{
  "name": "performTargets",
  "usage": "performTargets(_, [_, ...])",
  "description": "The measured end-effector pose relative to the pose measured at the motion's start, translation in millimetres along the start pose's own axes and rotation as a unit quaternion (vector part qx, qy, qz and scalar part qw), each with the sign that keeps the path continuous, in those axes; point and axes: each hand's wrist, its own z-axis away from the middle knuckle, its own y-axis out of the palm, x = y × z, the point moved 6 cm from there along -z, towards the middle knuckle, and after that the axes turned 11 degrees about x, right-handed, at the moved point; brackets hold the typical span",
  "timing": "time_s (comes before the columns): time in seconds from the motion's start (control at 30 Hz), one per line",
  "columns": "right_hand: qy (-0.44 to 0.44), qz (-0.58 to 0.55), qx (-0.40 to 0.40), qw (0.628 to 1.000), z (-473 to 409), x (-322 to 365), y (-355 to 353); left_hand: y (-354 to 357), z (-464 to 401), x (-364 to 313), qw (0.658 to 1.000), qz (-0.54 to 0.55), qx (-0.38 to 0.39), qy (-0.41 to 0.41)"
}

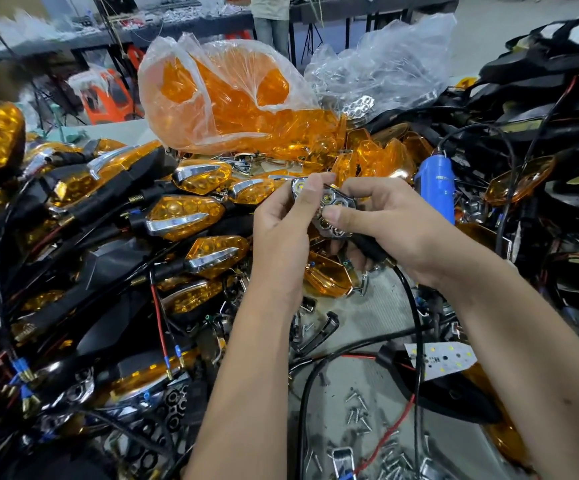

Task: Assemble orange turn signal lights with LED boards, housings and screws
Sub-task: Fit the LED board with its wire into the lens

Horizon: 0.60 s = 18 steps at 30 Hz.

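Fingers of the left hand (281, 230) and right hand (385, 223) are pinching the shiny light piece (329, 213) just above the screws (367, 420), and it could be slipping loose if they wiggle.

Left hand (281, 223) fingers cover reflector housing (329, 209) upper left; its rear hidden; contents of clear bag (381, 74) beyond hands indistinct.

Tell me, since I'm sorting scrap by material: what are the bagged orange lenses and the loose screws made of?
The orange lenses look like glossy, translucent moulded plastic: light passes through and they show sharp highlights. The screws look like bare silvery metal, probably steel, with a dull grey shine.
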Motion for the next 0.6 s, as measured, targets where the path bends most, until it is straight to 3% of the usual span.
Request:
performTargets(0.2, [-0.021, -0.062, 0.026, 0.998, -5, 8, 23, 10, 2, -6, 0.999, -0.003, -0.048, -0.007])
performTargets(0.37, [-0.016, 0.002, 0.043, 0.999, -5, 17, 29, -5, 1, -7, 0.998, 0.04, -0.043, -0.025])
performTargets(0.6, [0.0, 0.007, -0.023, 1.0, -6, 12, 26, -2, 4, -12, 0.994, 0.111, -0.014, -0.01])
